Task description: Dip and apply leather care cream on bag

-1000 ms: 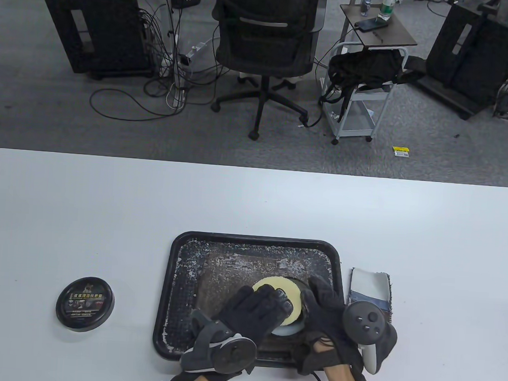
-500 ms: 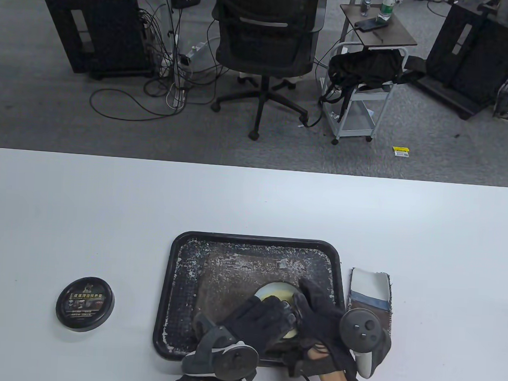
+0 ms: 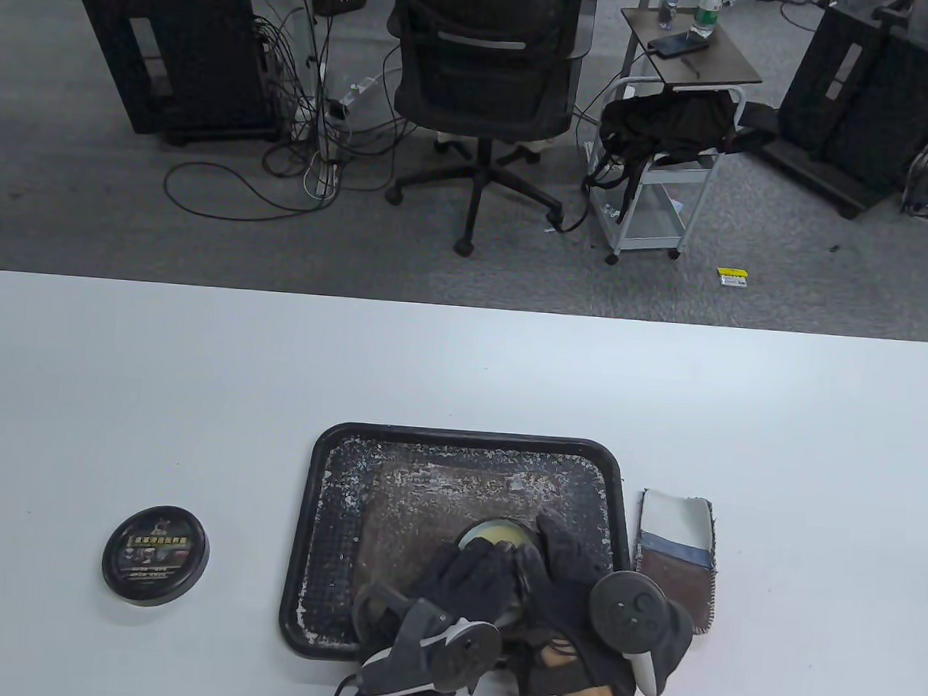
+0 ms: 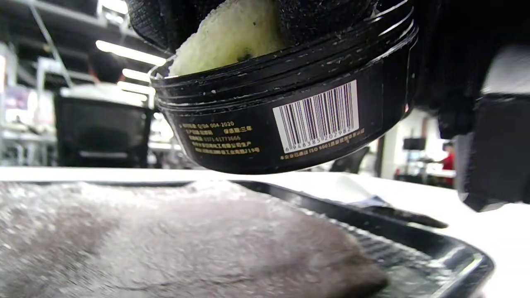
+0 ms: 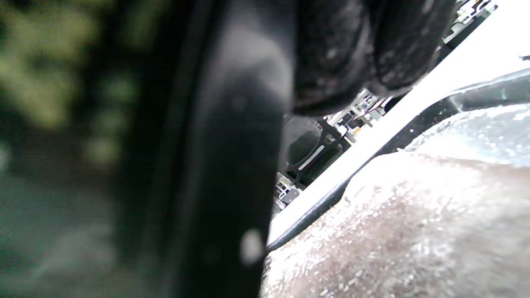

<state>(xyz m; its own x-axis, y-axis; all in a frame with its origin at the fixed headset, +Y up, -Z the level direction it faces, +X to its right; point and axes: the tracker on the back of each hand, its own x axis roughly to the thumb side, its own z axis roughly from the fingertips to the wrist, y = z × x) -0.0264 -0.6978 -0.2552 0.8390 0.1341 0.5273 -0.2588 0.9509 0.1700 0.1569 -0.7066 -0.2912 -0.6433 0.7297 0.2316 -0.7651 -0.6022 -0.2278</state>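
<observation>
Holding a round black plastic jar of leather care cream [image 4: 290, 111] just above a black rectangular tray [image 3: 320, 512], the two gloved hands meet over the near right part of that tray on the white table [image 3: 116, 374]. The right hand [image 3: 568, 574] curls its fingers round the right side of the jar and grips it; the left wrist view shows the jar tilted and clear of the tray, its barcode label facing the camera. The left hand [image 3: 469, 580] curls its fingers over a pale yellow round sponge [image 4: 232, 35] and presses it into the open mouth of the jar; in the table view only a pale arc of the jar's contents [image 3: 496, 535] shows beyond the fingertips. A brown leather bag [image 3: 422, 510], flecked with white cream, lies flat inside the tray beneath the jar. The jar's round black lid with printed label [image 3: 156, 555] rests on the table well to the left of the tray. A small folded cloth pouch in white, blue and brown [image 3: 675, 553] lies on the table just right of the tray. A black office chair [image 3: 485, 66] stands on the floor beyond the far edge of the table.
</observation>
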